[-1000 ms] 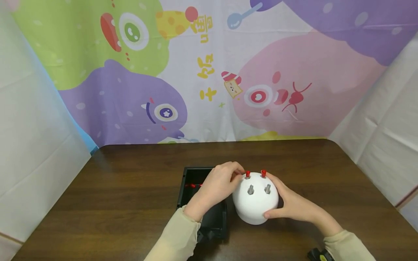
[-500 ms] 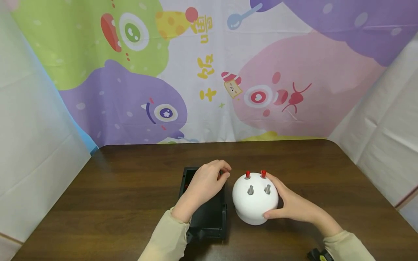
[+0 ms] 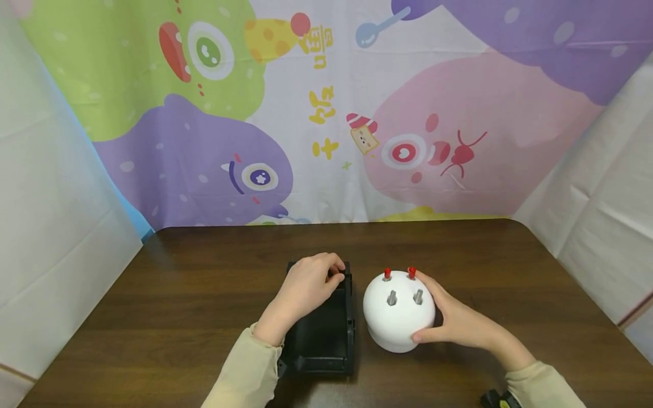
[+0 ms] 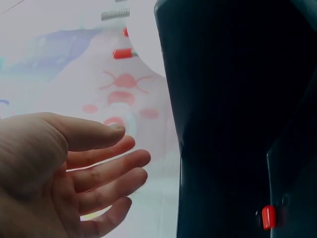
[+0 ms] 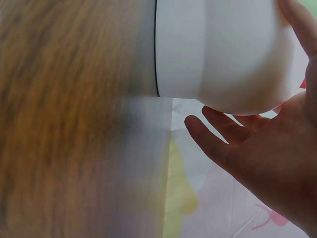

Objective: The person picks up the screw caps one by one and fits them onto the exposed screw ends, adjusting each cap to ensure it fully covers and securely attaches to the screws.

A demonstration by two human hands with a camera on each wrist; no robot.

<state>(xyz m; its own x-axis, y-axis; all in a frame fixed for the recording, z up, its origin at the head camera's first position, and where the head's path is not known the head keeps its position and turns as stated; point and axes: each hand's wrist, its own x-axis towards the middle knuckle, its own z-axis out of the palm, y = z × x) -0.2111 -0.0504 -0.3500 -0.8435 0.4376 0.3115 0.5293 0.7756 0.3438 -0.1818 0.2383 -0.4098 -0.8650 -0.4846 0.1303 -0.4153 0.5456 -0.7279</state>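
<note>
A white rounded dome [image 3: 399,326] stands on the table, two threaded metal studs [image 3: 391,298] bare on its top. Red caps [image 3: 411,273] cover two more studs behind them. My right hand [image 3: 456,319] holds the dome's right side, thumb at the front and fingers round the back. Over the far end of a black tray [image 3: 351,340] hovers my left hand [image 3: 308,285]. In the left wrist view its fingers [image 4: 111,191] are loosely bent, with nothing between them. A loose red cap [image 4: 268,217] lies inside the tray in that view.
The dark wooden table [image 3: 194,306] runs back to a cartoon-printed curtain [image 3: 326,181]. White cloth hangs at both sides. The tray's right wall stands close to the dome's left side. A small black object [image 3: 497,398] shows by the right sleeve.
My left hand has moved left, away from the dome's red caps, to above the tray. My right hand and the dome have stayed in place.
</note>
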